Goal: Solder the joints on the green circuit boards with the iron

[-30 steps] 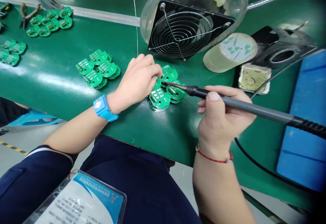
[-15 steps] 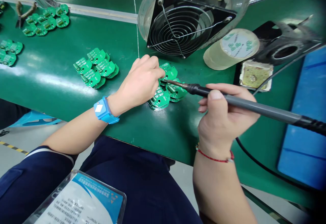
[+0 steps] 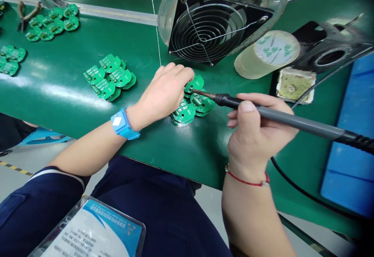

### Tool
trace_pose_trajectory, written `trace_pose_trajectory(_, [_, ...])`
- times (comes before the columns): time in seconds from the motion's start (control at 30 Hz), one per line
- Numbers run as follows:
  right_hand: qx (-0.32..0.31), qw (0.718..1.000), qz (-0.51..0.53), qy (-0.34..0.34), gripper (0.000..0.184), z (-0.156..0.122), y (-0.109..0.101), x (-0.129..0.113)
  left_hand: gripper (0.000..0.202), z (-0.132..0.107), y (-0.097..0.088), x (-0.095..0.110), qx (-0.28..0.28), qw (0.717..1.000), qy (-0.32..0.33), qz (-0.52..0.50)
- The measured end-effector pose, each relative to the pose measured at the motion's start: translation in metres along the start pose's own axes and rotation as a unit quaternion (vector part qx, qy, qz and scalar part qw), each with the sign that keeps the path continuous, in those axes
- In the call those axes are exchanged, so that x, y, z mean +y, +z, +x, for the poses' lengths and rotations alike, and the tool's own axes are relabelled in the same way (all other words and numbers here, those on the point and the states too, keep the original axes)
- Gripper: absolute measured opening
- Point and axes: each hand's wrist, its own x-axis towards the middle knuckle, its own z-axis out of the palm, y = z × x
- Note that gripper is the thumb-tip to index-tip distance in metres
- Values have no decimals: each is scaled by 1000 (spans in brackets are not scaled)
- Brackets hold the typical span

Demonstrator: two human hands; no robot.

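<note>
In the head view my right hand (image 3: 260, 132) grips a soldering iron (image 3: 286, 118) by its dark grey handle. The iron's tip rests at the upper board of a stack of green circuit boards (image 3: 184, 113). My left hand (image 3: 168, 89), with a blue strap at its wrist, is closed beside that stack and covers part of it. A thin silvery solder wire (image 3: 154, 21) comes down from above into the left hand. The fingertips and the wire's end are hidden behind the knuckles.
More circuit boards (image 3: 109, 77) lie left of my hands, with another group (image 3: 54, 23) near pliers (image 3: 29, 15) further back. A fan (image 3: 210, 31) with a wire guard stands behind the work. On the right are a pale roll (image 3: 267, 56), an iron stand with a sponge (image 3: 295, 86), and a blue tray (image 3: 349, 144).
My left hand has shifted slightly to the right over the boards, and the solder wire has moved with it. The soldering iron stays at the same stack.
</note>
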Motion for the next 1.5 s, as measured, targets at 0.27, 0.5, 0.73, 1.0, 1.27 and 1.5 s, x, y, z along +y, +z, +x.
trace_pose_trajectory(0.27, [-2,1000,3,-6,16,0,0,0,28,5,-2,9,-33,999,-32,9])
trace_pose_trajectory(0.5, [-5,1000,-4,-10,16,0,0,0,30,4,0,7,-23,999,-23,10])
trace_pose_trajectory(0.73, [-9,1000,2,-3,18,-1,-1,0,30,2,2,5,-11,1000,-16,4])
trace_pose_trajectory(1.0, [-8,1000,-5,-14,15,-2,-2,0,27,-1,-11,-1,22,999,-30,6])
trace_pose_trajectory(1.27, [-27,999,-16,-21,22,-4,-5,2,27,-29,-31,8,67,990,2,-125])
trace_pose_trajectory(1.5, [-51,997,-51,-16,22,-8,-7,7,24,-38,-28,11,84,991,28,-95])
